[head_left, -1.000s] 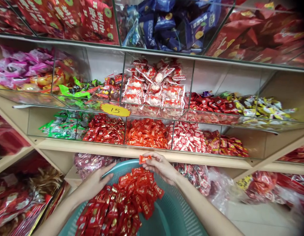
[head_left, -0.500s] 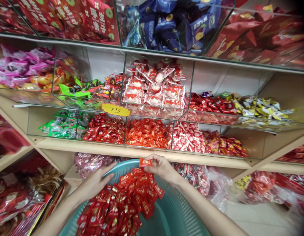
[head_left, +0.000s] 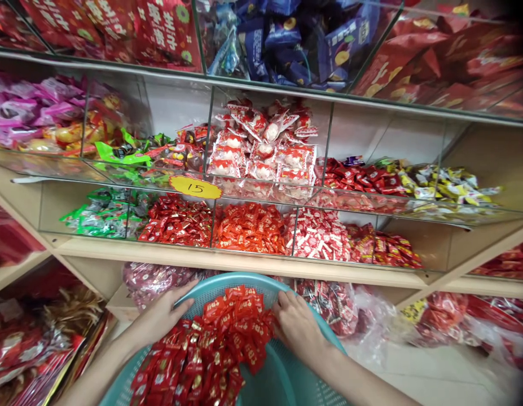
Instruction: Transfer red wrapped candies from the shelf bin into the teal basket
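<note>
A teal perforated plastic basket tilts toward me, with a heap of red and orange-red wrapped candies inside. At its left rim, my left hand grips the edge, thumb on the inner side and fingers along the outside. My right hand reaches into the basket at the right edge of the heap. Its fingers curl downward against the candies, and the fingertips are hidden, so what they pinch does not show.
Ahead, a wooden shelf carries clear-walled compartments of orange-red candies, dark red candies and pink-white candies. A yellow price tag reads 15. Clear plastic bags of candy sit below the shelf, behind the basket.
My right hand has moved from the basket's far rim down to the heap's right side. The orange-red candy it held up no longer shows. My left hand stays on the rim.
</note>
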